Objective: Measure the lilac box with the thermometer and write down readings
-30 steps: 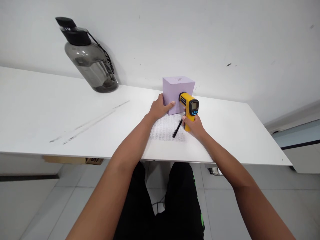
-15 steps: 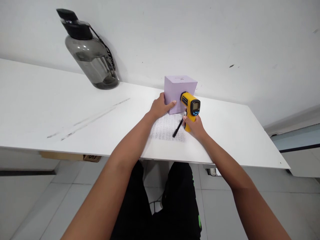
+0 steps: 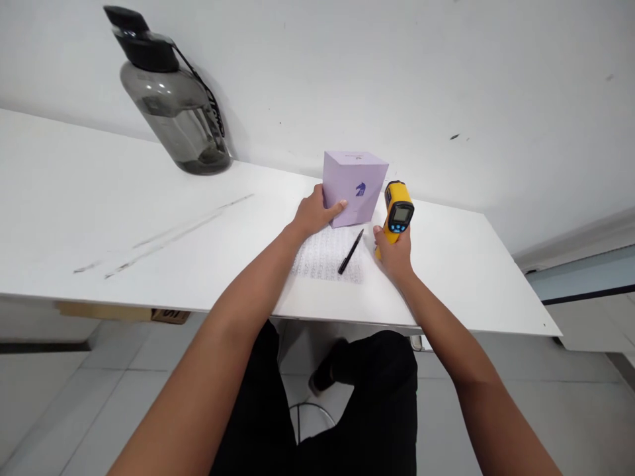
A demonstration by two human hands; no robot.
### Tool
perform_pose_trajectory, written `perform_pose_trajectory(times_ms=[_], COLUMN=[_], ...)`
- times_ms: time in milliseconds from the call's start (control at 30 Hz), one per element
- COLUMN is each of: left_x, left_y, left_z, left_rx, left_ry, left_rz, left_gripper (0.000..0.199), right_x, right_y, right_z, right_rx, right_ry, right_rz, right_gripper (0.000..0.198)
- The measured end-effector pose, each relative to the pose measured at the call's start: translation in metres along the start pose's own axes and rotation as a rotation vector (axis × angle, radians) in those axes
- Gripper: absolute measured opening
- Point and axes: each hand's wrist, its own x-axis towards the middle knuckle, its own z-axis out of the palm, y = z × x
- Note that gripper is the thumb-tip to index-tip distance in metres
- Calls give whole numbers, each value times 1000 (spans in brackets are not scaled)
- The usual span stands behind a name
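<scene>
At 1 table [image 3: 451, 271], 2 hands [image 3: 313, 213] [image 3: 397, 256] clasp: left, 1 lilac box [image 3: 351, 184]; right, 1 thermometer [image 3: 399, 206].

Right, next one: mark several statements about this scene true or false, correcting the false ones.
1. The left hand touches the purple box. True.
2. The right hand holds a yellow device. True.
3. The left hand holds the black pen. False: the black pen lies unheld.
4. The bottle has a black lid. True.
5. The bottle is right of the purple box. False: it is left.
6. The purple box's front is unmarked. False: it bears a dark mark.
</scene>
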Motion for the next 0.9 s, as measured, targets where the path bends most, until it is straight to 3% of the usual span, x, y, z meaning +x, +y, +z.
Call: perform_pose_trajectory(times_ms=[100, 200, 367, 467, 667, 800, 900], left_x=[-1, -4, -6, -3, 1, -2, -3], left_y=[-2, 0, 4, 1, -10, -7, -5], left_z=[0, -1, -3, -3, -2, -3, -3], left_rx=[-10, 36, 155, 163, 97, 117, 121], left_ry=[4, 14, 7, 8, -2, -11, -16], left_rz=[-1, 22, 41, 31, 26, 26, 27], left_gripper=[80, 82, 91, 88, 85, 88, 89], right_x=[10, 21, 33, 37, 40, 29, 12], right_y=[-3, -3, 4, 8, 18, 13, 1], right_z=[-22, -41, -48, -45, -46, -40, -24], right_rx=[-243, -405, -680, -869, -896, -899, -858], right_ry=[186, 178, 109, 73, 84, 164, 46], right_rz=[80, 165, 98, 83, 66, -72, -319], right_gripper=[87, 97, 70, 65, 60, 57, 50])
